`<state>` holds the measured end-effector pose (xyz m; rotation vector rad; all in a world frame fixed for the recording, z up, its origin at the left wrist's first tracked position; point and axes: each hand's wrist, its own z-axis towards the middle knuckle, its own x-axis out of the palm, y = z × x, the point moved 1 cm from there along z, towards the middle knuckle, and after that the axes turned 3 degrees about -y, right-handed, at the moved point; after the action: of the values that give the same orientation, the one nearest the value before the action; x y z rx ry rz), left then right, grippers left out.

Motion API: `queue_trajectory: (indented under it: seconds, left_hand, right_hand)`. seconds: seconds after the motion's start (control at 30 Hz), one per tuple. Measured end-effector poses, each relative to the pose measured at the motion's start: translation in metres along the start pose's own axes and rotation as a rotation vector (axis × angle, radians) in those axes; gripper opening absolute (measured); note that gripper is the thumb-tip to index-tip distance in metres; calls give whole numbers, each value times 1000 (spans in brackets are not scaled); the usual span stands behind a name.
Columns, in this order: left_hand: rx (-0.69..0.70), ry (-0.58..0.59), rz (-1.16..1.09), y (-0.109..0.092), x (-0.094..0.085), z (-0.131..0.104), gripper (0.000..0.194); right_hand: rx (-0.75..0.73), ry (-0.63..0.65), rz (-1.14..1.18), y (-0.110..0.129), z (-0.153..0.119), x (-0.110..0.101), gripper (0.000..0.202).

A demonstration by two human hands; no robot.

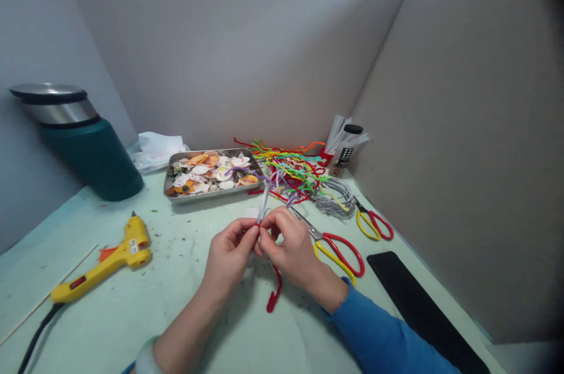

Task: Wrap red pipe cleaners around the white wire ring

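Note:
My left hand [230, 253] and my right hand [288, 242] meet over the middle of the table, fingertips pinched together. Between them stands a thin, pale translucent strip [263, 204], its lower end at the fingertips of both hands. A bit of red shows at the pinch. Below my right hand hangs a red fuzzy yarn piece [274, 295], curled at its lower end; its upper part is hidden by the fingers. Just right of my right hand lie large scissors [341, 250] with red and yellow handles.
A metal tray [215, 193] of shells, tangled colourful yarn [293, 171] and a grey wire coil [335, 198] lie behind. To the left are a yellow glue gun [127, 248] and a green bottle [94, 154]. Smaller scissors [374, 224] and a black strip [423, 309] lie right.

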<state>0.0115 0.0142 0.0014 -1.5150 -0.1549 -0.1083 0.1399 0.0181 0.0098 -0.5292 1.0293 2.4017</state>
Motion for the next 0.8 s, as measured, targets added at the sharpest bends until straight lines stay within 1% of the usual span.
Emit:
queue_trajectory:
  seconds: [0.17, 0.33, 0.57, 0.63, 0.7, 0.8]
  left_hand:
    - [35, -19, 22, 0, 1, -2, 14]
    - [50, -39, 32, 4, 2, -2, 14]
    - [68, -66, 73, 8, 1, -1, 15]
    - [69, -53, 75, 7, 0, 0, 15]
    - [54, -33, 46, 6, -2, 1, 15]
    - [-1, -25, -55, 4, -3, 3, 17]
  right_hand:
    - [178, 17, 116, 1, 1, 3, 8]
    - [247, 11, 172, 3, 2, 3, 7]
    - [439, 116, 380, 2, -1, 9, 4]
    - [429, 112, 378, 1, 0, 10, 4]
    - [369, 103, 312, 0, 2, 7, 5]
    - [258, 131, 66, -5, 5, -9, 7]
